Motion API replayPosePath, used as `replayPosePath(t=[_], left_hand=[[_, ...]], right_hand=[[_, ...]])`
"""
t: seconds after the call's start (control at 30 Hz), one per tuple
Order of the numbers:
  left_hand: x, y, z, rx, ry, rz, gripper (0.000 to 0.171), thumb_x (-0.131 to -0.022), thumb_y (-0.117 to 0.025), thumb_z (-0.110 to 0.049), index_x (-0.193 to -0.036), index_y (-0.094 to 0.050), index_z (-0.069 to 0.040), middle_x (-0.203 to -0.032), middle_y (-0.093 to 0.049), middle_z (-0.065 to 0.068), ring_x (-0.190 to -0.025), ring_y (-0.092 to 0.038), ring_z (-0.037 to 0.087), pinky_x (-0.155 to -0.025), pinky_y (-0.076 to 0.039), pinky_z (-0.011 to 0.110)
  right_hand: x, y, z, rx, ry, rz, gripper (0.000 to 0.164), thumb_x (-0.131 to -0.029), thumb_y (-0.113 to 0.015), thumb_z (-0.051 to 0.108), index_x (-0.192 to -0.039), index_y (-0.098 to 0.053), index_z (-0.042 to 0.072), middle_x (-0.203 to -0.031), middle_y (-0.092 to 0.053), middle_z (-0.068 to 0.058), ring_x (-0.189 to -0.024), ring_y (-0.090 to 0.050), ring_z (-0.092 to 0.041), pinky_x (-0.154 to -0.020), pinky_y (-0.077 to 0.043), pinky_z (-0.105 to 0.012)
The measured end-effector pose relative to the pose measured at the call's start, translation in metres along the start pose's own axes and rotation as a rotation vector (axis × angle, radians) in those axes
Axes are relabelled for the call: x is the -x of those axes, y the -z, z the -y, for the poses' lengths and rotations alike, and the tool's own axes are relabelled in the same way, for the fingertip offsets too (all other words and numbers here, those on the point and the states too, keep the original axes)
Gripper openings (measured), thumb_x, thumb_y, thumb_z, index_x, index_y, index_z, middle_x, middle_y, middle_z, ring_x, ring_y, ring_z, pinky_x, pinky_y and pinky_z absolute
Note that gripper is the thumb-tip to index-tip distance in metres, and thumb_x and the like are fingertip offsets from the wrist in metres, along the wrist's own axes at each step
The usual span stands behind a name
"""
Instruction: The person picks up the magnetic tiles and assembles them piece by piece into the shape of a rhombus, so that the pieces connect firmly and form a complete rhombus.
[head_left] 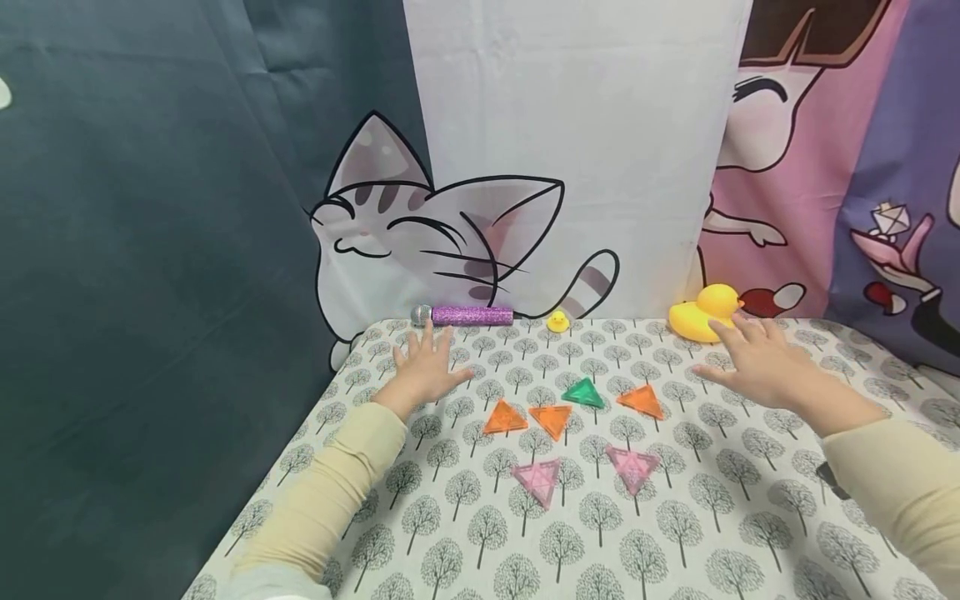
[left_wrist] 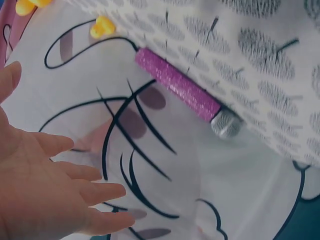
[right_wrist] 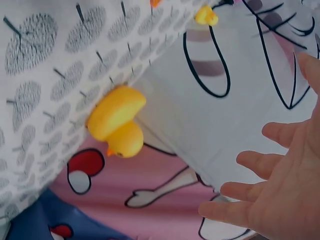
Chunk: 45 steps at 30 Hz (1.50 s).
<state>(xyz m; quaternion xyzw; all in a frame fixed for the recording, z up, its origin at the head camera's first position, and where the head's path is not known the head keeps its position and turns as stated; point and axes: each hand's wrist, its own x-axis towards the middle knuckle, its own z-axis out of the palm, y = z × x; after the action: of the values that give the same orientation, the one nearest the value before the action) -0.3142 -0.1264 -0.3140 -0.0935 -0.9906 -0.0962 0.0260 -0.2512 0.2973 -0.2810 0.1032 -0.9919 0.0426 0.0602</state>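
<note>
My left hand [head_left: 425, 371] is raised over the left part of the table with its fingers spread, holding nothing. Beyond it lies a purple glitter microphone [head_left: 471, 316] with a silver head. On the right, my right hand [head_left: 767, 363] is spread too, just in front of a large yellow rubber duck [head_left: 703, 315], and nothing is in it. Between the hands lie flat translucent triangles: a green triangle [head_left: 584, 393], three orange ones, including an orange triangle [head_left: 506, 417] at the left, and two pink ones, including a pink triangle [head_left: 632, 468] nearer the front.
A small yellow duck [head_left: 557, 322] sits at the table's back edge, between the microphone and the large duck. The table wears a white cloth [head_left: 558, 542] printed with grey trees. Behind it hangs a curtain [head_left: 600, 100] with a cartoon cat.
</note>
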Motion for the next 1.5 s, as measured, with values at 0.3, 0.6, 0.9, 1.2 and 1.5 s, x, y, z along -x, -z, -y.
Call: replayPosePath(t=[0.3,0.6,0.9,1.2,1.5], left_hand=[[-0.001,-0.028,-0.015,-0.018,-0.023,0.058,0.083,-0.08,-0.042,-0.061,-0.141,-0.006,-0.016,-0.143,0.004,0.015,-0.125,-0.001,0.042,-0.096,-0.003,0.058],[-0.005,-0.044,-0.031,0.005,-0.048,0.103,0.079,-0.082,-0.044,-0.055,-0.14,-0.012,-0.013,-0.142,-0.006,0.017,-0.125,-0.015,0.04,-0.096,-0.019,0.054],[-0.004,-0.058,-0.04,0.012,-0.074,0.144,0.078,-0.082,-0.051,-0.049,-0.139,-0.017,-0.009,-0.14,-0.015,0.02,-0.121,-0.025,0.04,-0.095,-0.024,0.051],[-0.007,-0.067,-0.041,-0.018,-0.078,0.22,0.072,-0.077,-0.056,-0.051,-0.13,-0.038,-0.006,-0.125,-0.044,0.015,-0.113,-0.041,0.031,-0.091,-0.034,0.046],[-0.008,-0.069,-0.048,-0.013,-0.066,0.274,0.051,-0.075,-0.058,-0.052,-0.098,-0.062,-0.008,-0.109,-0.055,0.009,-0.086,-0.053,0.021,-0.073,-0.044,0.034]], right_hand=[[-0.006,-0.026,0.014,-0.039,0.053,-0.022,0.082,-0.081,-0.038,0.062,-0.134,-0.025,0.0,-0.132,-0.02,-0.031,-0.114,-0.015,-0.055,-0.076,-0.02,-0.071],[-0.012,-0.044,0.026,-0.051,0.077,-0.012,0.083,-0.081,-0.033,0.064,-0.133,-0.025,0.0,-0.129,-0.026,-0.032,-0.114,-0.019,-0.052,-0.077,-0.023,-0.07],[-0.019,-0.064,0.041,-0.065,0.135,-0.029,0.071,-0.083,-0.046,0.051,-0.13,-0.033,-0.001,-0.125,-0.034,-0.031,-0.113,-0.028,-0.05,-0.086,-0.024,-0.063],[-0.031,-0.088,0.07,-0.068,0.214,-0.056,0.06,-0.081,-0.057,0.041,-0.123,-0.043,0.001,-0.116,-0.045,-0.026,-0.106,-0.04,-0.044,-0.077,-0.038,-0.058],[-0.04,-0.105,0.101,0.003,0.274,0.03,0.06,-0.077,-0.062,0.04,-0.122,-0.047,0.004,-0.112,-0.05,-0.022,-0.101,-0.048,-0.037,-0.079,-0.041,-0.051]])
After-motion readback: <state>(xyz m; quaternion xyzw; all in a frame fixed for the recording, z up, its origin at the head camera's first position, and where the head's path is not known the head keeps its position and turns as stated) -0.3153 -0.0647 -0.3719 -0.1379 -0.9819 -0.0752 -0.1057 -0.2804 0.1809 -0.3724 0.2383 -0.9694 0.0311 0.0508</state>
